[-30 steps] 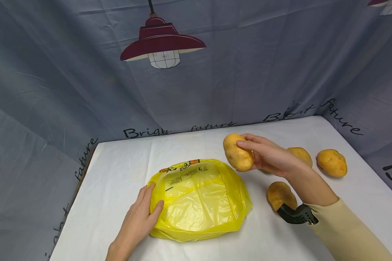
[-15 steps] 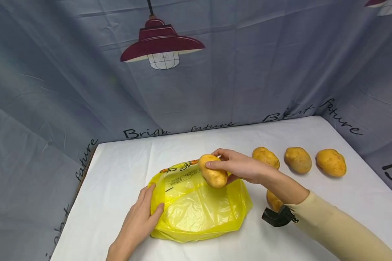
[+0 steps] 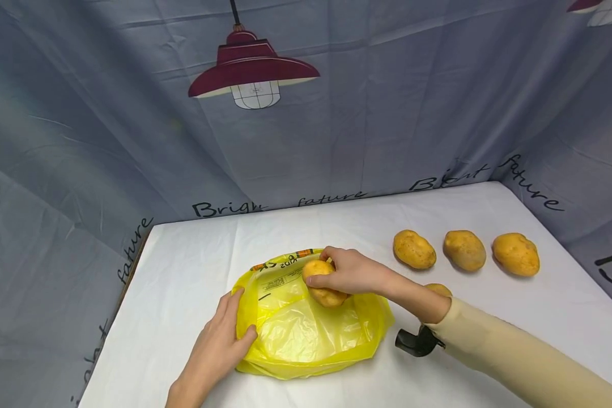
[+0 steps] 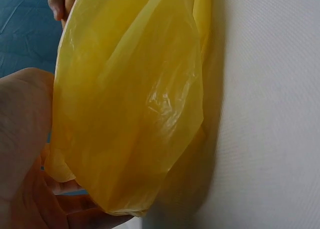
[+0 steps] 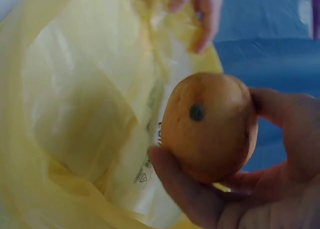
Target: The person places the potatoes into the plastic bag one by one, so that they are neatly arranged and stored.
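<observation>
A yellow plastic bag [image 3: 306, 334] lies on the white table with its wide mouth facing up. My left hand [image 3: 215, 340] holds its left rim, and the thumb reaches over the edge. In the left wrist view the bag's side [image 4: 130, 104] hides part of that hand's fingers. My right hand [image 3: 354, 273] grips a potato [image 3: 322, 288] over the bag's mouth, near the back rim. Seen from the right wrist, this potato [image 5: 207, 129] has a dark spot and sits between thumb and fingers, with the bag's inside beyond it.
To the right, a potato [image 3: 414, 249], a second potato [image 3: 464, 250] and a third potato [image 3: 516, 254] lie in a row. Another potato [image 3: 440, 289] is mostly hidden by the right forearm. A grey printed curtain [image 3: 387, 124] stands behind the table.
My right hand has carried the potato leftward and down, from right of the bag to over its mouth. The left hand and the bag have stayed in place.
</observation>
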`<state>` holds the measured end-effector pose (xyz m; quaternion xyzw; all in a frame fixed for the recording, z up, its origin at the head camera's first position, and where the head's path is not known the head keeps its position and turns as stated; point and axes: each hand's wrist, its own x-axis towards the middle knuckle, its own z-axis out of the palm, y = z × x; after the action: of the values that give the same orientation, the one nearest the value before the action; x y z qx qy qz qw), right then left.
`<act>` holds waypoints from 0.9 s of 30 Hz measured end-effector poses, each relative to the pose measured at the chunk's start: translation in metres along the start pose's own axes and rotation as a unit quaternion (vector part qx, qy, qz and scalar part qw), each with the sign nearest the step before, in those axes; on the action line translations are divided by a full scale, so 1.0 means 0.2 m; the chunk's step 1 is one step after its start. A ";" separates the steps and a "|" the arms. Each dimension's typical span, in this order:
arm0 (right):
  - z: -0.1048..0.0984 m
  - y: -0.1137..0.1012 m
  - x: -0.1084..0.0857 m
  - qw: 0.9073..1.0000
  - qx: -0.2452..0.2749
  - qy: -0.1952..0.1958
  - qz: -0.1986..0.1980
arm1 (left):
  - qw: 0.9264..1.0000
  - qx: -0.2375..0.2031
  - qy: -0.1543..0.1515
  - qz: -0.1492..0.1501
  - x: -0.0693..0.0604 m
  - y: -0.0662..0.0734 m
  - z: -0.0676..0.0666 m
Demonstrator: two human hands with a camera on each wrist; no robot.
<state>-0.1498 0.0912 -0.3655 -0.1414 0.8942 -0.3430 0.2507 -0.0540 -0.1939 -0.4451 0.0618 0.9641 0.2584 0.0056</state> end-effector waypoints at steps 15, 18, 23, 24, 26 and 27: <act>0.11 0.00 0.06 0.971 -0.224 0.077 -0.007 | 1.000 0.024 -0.001 0.013 0.01 0.00 0.01; 0.12 0.00 0.07 0.969 -0.236 0.075 -0.012 | 1.000 0.025 0.000 0.016 0.01 0.01 0.02; 0.12 -0.01 0.07 0.964 -0.256 0.070 -0.022 | 0.999 0.028 0.001 0.019 0.01 0.00 0.02; 0.12 -0.01 0.08 0.963 -0.261 0.070 -0.022 | 0.999 0.028 0.001 0.020 0.01 0.00 0.02; 0.12 -0.02 0.09 0.959 -0.272 0.071 -0.017 | 0.999 0.027 0.001 0.021 0.01 0.00 0.02; 0.12 -0.02 0.09 0.958 -0.278 0.072 -0.014 | 0.999 0.026 0.001 0.022 0.01 0.00 0.03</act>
<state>-0.1510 0.0680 -0.3849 -0.1928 0.9679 -0.0931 0.1319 -0.0554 -0.1903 -0.4490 0.0825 0.9690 0.2331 -0.0030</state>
